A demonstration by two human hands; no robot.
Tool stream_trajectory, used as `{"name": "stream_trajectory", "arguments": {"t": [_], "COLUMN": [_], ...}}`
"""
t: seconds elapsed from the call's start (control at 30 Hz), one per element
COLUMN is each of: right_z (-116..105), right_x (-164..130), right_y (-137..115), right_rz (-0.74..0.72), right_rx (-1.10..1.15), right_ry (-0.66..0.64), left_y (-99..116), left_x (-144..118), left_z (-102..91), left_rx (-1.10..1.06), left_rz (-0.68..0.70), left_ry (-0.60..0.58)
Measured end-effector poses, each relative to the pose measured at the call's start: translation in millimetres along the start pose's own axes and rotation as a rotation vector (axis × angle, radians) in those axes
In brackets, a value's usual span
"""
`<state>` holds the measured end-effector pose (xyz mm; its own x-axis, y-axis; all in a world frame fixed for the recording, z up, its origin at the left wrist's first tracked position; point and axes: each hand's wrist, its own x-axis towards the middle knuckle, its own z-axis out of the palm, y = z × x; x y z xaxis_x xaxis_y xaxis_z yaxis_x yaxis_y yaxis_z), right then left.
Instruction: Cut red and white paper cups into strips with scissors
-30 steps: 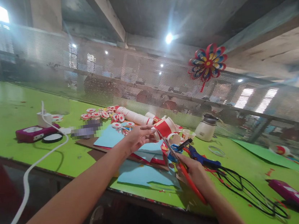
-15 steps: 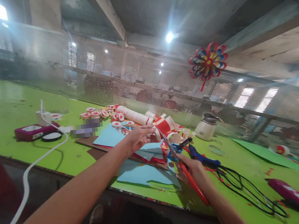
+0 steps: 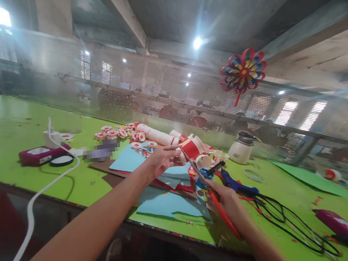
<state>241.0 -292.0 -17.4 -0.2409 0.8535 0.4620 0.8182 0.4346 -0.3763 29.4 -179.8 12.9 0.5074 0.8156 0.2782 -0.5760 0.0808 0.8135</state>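
- Nearest the bench's front edge, my right hand (image 3: 230,202) is closed around the red handles of the scissors (image 3: 212,197), whose blades point up and away toward the paper in my other hand.
- Just beyond, my left hand (image 3: 161,159) reaches across the blue paper sheets (image 3: 166,201), fingers pinched together on a red and white paper strip (image 3: 192,148); the scissor tips meet that strip's lower edge.
- Beside my right hand lies a blue glue gun (image 3: 236,185), its black cable (image 3: 287,222) looping toward the bench's right end, where a magenta case (image 3: 344,228) sits.
- Toward the left end, a white cord (image 3: 31,207) runs off the front edge, past a second magenta case (image 3: 39,154) and a black ring (image 3: 61,161).
- Farther back, a row of red and white paper discs (image 3: 114,133) lies near the far edge, and a white kettle (image 3: 241,149) stands close to the mesh screen (image 3: 143,87).
- On that screen hangs a paper pinwheel (image 3: 243,71).
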Motion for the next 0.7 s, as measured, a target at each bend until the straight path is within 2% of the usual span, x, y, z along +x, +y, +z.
{"name": "stream_trajectory", "arguments": {"t": [0.27,0.4,0.57,0.7], "right_z": [-2.7,-7.2,-11.0,-11.8], "right_x": [-0.6,-1.0,-2.7,-2.9], "right_y": [2.8,2.3,-0.4,-5.9], "right_rz": [0.022,0.019,0.030,0.047], "right_rx": [0.062,0.111,0.137,0.135], "right_ry": [-0.069,-0.116,-0.115,-0.108], "left_y": [1.1,3.2,4.1,4.1], "left_x": [-1.3,-2.8,-3.2,-4.0], "left_z": [2.4,4.0,4.6,5.5], "left_rx": [0.015,0.025,0.024,0.025], "left_rz": [0.002,-0.027,-0.022,-0.012], "left_ry": [0.001,-0.036,-0.089,-0.072]}}
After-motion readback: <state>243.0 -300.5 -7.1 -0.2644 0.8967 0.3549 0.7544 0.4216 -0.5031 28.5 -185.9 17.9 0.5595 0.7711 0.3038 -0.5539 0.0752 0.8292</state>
